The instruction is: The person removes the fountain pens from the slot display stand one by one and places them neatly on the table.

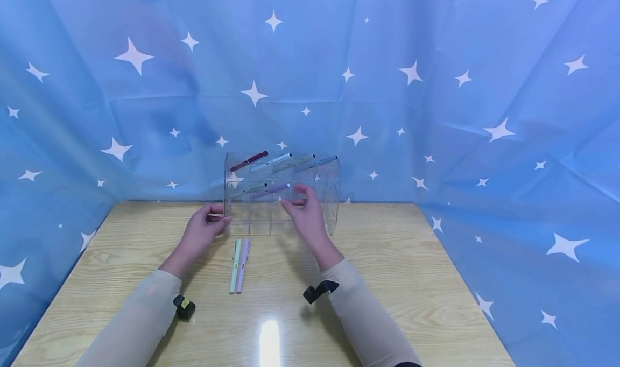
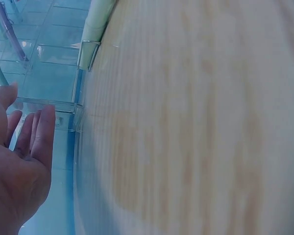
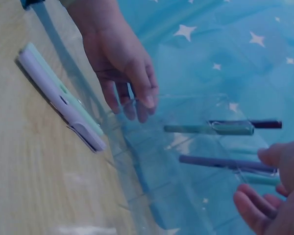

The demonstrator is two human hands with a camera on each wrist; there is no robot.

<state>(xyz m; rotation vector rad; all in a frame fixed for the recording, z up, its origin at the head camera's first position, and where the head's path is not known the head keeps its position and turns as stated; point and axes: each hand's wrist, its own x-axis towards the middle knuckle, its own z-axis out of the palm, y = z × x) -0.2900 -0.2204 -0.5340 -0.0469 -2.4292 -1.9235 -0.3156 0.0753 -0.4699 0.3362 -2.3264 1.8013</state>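
Observation:
A clear acrylic pen rack (image 1: pixel 261 227) stands at the back of the table. My left hand (image 1: pixel 202 228) holds its left side panel, with the thumb in front and the fingers behind. My right hand (image 1: pixel 310 216) is beside a lavender pen (image 1: pixel 272 190) on the lower tier; its fingers are apart and hold nothing. A green pen (image 3: pixel 225 129) lies left of that pen. Above them, the upper tier carries a dark red pen (image 1: pixel 249 161), a light blue pen (image 1: pixel 272 162) and others.
In front of the rack, a mint green pen (image 1: pixel 235 267) and another lavender pen (image 1: pixel 243 267) lie side by side on the wooden table (image 1: pixel 387 281). A blue curtain (image 1: pixel 310 87) with white stars hangs right behind the rack and along both sides.

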